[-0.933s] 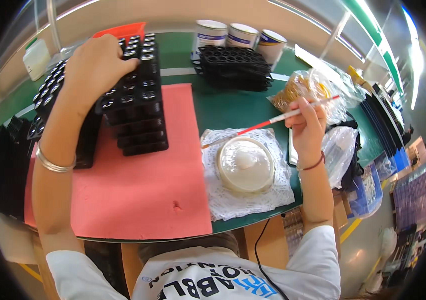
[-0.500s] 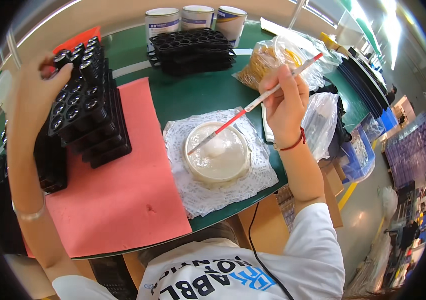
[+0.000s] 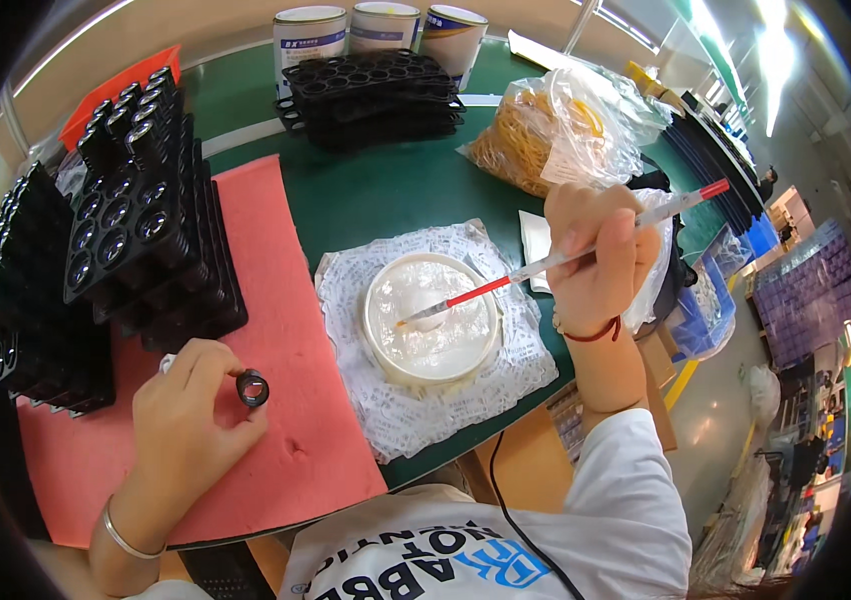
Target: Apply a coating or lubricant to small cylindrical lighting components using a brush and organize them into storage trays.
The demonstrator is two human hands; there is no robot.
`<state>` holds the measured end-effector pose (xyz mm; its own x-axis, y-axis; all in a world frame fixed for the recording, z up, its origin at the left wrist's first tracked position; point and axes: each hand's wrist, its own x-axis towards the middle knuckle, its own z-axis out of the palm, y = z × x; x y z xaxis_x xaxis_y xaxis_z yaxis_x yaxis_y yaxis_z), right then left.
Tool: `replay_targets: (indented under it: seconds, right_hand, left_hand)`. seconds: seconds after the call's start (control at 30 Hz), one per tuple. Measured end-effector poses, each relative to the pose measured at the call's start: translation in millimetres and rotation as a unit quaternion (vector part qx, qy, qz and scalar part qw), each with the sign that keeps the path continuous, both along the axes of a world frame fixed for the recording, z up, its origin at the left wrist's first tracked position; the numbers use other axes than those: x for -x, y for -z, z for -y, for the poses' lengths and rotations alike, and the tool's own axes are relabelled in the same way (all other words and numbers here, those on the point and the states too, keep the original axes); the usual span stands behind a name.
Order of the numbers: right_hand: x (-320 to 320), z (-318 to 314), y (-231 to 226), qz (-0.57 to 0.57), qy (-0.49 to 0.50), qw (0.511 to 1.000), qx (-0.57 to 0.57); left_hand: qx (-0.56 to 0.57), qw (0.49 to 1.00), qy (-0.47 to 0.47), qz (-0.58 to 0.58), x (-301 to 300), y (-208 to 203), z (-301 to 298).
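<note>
Pink foam matting point(image 3: 246, 300) covers the left half of the frame, and over its lower part the left hand point(image 3: 191, 420) pinches a small black ring-shaped part point(image 3: 253, 388) between thumb and fingertips. Right of centre, the right hand point(image 3: 596, 255) grips a thin red-and-white brush point(image 3: 566, 258) with fingers closed around its shaft; the brush tip rests in a round white dish point(image 3: 433, 318) sitting on a white lace-patterned mat point(image 3: 426, 420). Stacked black trays point(image 3: 136, 230) fill the upper left, and three paint cans point(image 3: 382, 25) stand along the top edge.
</note>
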<state>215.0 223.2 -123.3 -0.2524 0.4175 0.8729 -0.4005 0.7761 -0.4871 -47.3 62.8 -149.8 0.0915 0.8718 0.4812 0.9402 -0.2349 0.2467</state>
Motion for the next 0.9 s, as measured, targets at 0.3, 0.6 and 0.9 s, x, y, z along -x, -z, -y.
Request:
replay_targets:
  seconds: [0.3,0.6,0.9]
  right_hand:
    - [4,-4,0,0.03,-0.026,0.995,0.095]
    - [11,-32,8,-0.117,-0.04,0.927,0.355]
    - [22,0,17,-0.065,-0.112,0.949,0.287]
  left_hand:
    - [0.026,0.991,0.08,0.106,10,17,-4]
    - [0.171,0.906,0.02,0.386,14,16,-5]
    - [0.195,0.755,0.018,0.626,28,19,-8]
